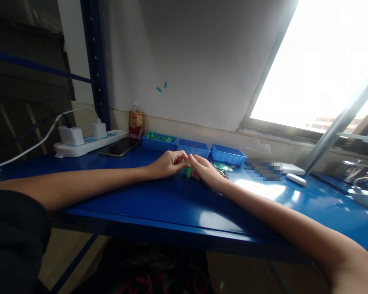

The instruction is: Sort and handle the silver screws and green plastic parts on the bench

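Both my arms stretch out over a blue table [159, 204]. My left hand [168, 164] and my right hand [205, 169] meet fingertip to fingertip, each with its fingers curled in a pinch. Between them sits a small green piece [188, 171], gripped by both hands. Just right of my right hand lies a small pile of green and metal bits [223, 168]. Behind the hands stand three blue trays: the left tray [158, 143] holds green pieces, while the middle tray [192, 148] and the right tray [228, 155] show no contents from here.
A white power strip [88, 143] with plugged chargers lies at the back left, a black phone [119, 148] beside it and a small bottle [136, 121] by the wall. White objects [296, 179] lie at the right. A window [322, 69] glares at the upper right.
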The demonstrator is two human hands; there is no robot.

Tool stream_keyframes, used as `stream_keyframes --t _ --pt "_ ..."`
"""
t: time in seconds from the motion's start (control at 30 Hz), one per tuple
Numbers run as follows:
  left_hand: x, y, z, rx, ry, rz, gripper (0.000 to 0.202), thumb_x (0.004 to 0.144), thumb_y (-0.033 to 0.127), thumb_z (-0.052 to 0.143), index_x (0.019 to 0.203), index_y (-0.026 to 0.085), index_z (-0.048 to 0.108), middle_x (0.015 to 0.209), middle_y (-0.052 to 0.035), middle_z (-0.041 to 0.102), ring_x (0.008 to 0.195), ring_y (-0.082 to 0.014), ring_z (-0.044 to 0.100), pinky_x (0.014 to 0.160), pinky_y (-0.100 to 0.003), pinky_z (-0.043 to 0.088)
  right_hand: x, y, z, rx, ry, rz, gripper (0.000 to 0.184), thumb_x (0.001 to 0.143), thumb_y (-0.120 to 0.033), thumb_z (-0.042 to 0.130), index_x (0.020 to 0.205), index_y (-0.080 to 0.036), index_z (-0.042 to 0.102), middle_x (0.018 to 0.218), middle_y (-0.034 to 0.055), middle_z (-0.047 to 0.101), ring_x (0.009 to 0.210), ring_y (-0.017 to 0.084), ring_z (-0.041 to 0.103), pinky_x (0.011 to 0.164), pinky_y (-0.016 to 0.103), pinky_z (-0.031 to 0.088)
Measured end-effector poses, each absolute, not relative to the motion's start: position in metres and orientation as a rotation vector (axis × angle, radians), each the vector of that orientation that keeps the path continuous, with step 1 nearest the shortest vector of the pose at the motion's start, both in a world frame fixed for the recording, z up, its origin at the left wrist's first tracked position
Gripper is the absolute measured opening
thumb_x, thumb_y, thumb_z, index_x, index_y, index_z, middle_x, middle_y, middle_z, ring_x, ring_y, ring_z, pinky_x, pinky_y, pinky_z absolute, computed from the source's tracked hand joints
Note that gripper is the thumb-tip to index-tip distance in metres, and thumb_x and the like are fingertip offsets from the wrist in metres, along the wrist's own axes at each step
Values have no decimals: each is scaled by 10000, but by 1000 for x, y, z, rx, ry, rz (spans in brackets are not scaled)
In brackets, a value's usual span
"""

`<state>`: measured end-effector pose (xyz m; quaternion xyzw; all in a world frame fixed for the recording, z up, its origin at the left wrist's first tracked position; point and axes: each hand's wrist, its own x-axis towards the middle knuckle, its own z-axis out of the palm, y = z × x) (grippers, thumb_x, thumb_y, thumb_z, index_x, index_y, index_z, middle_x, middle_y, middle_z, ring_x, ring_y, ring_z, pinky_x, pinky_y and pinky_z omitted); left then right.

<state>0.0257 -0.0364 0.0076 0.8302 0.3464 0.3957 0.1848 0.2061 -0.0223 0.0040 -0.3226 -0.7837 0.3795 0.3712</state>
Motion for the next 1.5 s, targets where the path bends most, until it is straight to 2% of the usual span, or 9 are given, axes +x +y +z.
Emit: stream_keyframes --t 0.2,0.43,0.7,0.9,1.0,1.1,1.23,1.4,1.5 --pt "30 -44 8 2382 939 1103 300 853 420 527 795 127 563 633 12 547 562 -96 467 522 -204 348 203 -28 6 -832 -1940 1232 534 748 -710 522 725 -179 475 605 -49 448 494 58 402 414 167 295" --pt "29 -44 6 2408 955 1223 315 851 427 543 734 134 542 607 29 514 557 -87 456 530 -200 354 205 -27 11 -711 -1806 1611 491 722 -654 626 788 -185 495 717 -39 513 511 34 423 402 139 301" --pt "30 -46 11 2390 1037 1290 272 868 396 517 807 136 564 651 10 594 567 -97 500 526 -202 360 206 -23 9 -587 -1759 1688 416 749 -561 668 858 -194 503 729 -33 552 548 64 509 447 166 370" --pt "26 -39 6 2661 985 1223 192 839 337 546 921 163 550 776 -3 611 678 -121 543 617 -224 406 205 -24 6 -678 -1794 1431 451 746 -599 633 784 -167 509 681 -17 539 593 97 539 508 203 427" --pt "26 -38 4 2592 1020 1185 304 814 373 581 1031 181 491 798 5 615 651 -119 530 577 -218 404 206 -20 5 -693 -1821 1389 414 701 -526 701 741 -165 504 678 -18 549 618 109 561 572 231 467" --pt "27 -37 7 2490 1074 1150 314 804 414 593 997 180 514 827 -3 627 653 -120 531 567 -218 394 206 -11 1 -747 -1781 1309 355 682 -438 714 704 -177 474 650 -32 536 602 119 571 602 262 486" --pt "26 -29 10 2360 1085 1065 436 850 555 471 827 145 616 783 -37 635 710 -152 548 633 -250 400 210 -4 -2 -824 -1843 712 232 789 -379 581 720 -204 446 636 -27 513 602 137 549 579 268 469" --pt "23 -17 7 2017 1076 989 784 855 709 144 643 124 621 576 -50 563 539 -137 449 525 -262 349 215 -22 1 -496 -2292 -166 85 886 -222 451 870 -200 532 900 71 570 827 181 523 748 305 463" --pt "23 -15 5 1999 1043 963 645 849 672 321 610 130 576 558 -25 535 528 -121 427 535 -253 347 213 -31 1 -425 -2417 -343 134 899 -194 435 928 -197 565 948 91 573 868 200 492 779 324 454"
